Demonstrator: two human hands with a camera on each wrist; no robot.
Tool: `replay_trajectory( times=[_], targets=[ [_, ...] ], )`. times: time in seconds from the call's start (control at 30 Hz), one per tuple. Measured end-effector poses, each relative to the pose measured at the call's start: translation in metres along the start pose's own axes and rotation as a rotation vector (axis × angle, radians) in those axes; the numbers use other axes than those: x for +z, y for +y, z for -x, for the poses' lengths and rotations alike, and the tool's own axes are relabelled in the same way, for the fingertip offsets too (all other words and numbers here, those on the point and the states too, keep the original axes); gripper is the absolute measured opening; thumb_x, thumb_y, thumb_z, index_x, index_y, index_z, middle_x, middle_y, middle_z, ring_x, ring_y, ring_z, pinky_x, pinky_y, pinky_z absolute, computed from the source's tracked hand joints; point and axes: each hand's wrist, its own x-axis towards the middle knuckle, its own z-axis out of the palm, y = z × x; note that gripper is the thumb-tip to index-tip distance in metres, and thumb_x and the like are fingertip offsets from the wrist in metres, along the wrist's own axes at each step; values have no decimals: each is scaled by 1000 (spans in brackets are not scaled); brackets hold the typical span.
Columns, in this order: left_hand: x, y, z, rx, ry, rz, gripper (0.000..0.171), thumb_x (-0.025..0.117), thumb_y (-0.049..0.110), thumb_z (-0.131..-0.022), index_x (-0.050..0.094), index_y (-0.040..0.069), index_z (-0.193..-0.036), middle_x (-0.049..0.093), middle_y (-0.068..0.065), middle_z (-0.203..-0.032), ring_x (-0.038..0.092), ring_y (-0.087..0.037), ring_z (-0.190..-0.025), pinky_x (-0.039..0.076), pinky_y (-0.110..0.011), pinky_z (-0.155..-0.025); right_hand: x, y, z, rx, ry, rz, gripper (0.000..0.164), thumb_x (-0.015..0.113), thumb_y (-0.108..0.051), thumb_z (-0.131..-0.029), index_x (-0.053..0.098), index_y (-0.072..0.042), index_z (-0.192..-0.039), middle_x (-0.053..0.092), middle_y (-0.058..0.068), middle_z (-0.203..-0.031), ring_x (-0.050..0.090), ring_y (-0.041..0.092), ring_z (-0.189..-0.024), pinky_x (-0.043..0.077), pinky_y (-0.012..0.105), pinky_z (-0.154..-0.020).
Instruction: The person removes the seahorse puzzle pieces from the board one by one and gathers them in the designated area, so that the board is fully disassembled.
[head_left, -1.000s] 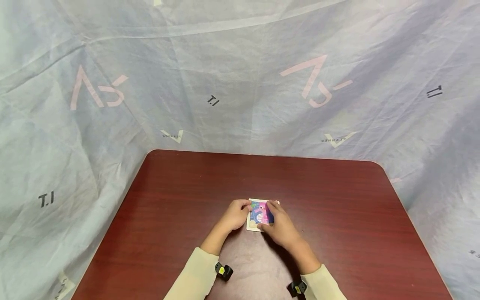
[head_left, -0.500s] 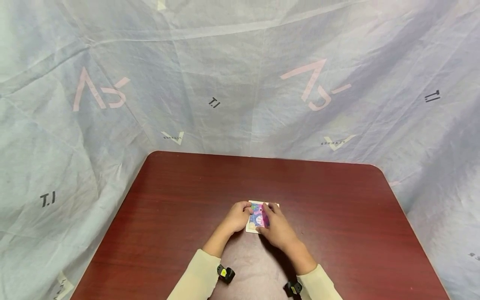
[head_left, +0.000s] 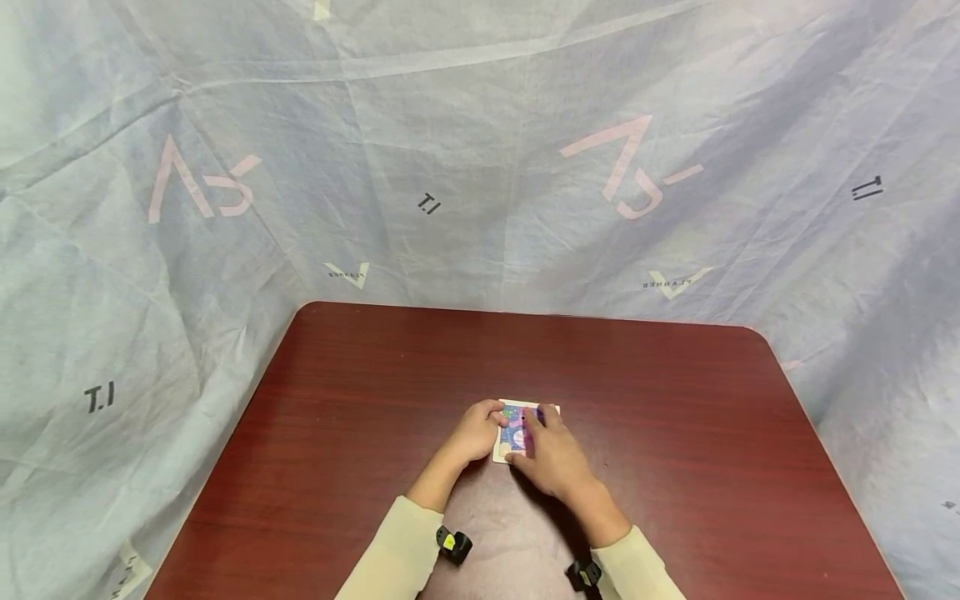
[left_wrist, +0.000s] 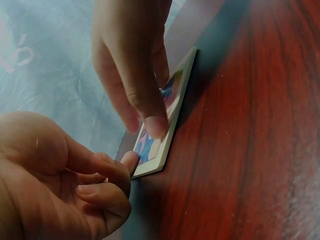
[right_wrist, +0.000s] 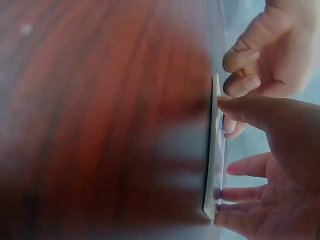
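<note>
A small flat picture board (head_left: pixel 512 433), white-rimmed with a blue, pink and purple picture, lies on the table between the hands. The left hand (head_left: pixel 474 433) holds its left edge; in the left wrist view, one fingertip (left_wrist: pixel 130 159) lies on the board's corner and the other fingers are curled beside it. Over the right part of the board stands the right hand (head_left: pixel 557 458), its fingers spread. In the right wrist view, its thumb (right_wrist: pixel 230 105) touches the near edge of the board while the other fingertips reach down to the surface. The right hand hides part of the picture.
The dark red wooden table (head_left: pixel 360 375) has rounded far corners. A grey-white cloth (head_left: pixel 480 167) with printed marks hangs behind it and at both sides. Black wrist cameras (head_left: pixel 453 546) sit at the light sleeves (head_left: pixel 397 546).
The right hand's fingers have shifted left across the picture, and its thumb has slid slightly left along the near edge. The left hand has stayed at the board's left edge.
</note>
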Motion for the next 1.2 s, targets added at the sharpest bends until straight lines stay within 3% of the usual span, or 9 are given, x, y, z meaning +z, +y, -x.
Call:
replay_trajectory(
  times=[0.53,0.9,1.2],
  targets=[
    [-2,7,-5,16,-21,-59,39,42,0,-102,63,-10,-134,77,-18,-105,69,-34,-116,49,-53,-111,-2,-1,2,14,-21,36,84,85,-47,-84,59,4,-145,51,32,-150,63,52,-127,55,57,-105],
    [4,6,-6,-38,-2,35,39,43,4,-100,60,-9,-133,74,-22,-114,68,-30,-110,53,-49,-104,-5,0,1,35,-37,-31,83,85,-44,-84,57,-2,-149,53,30,-151,64,51,-127,55,59,-103],
    [1,8,-2,3,1,-56,39,43,4,-103,61,-13,-133,75,-20,-112,66,-33,-119,48,-54,-114,-3,2,0,32,-40,-42,81,85,-39,-84,57,0,-149,53,28,-150,65,48,-124,55,57,-103]
  ],
)
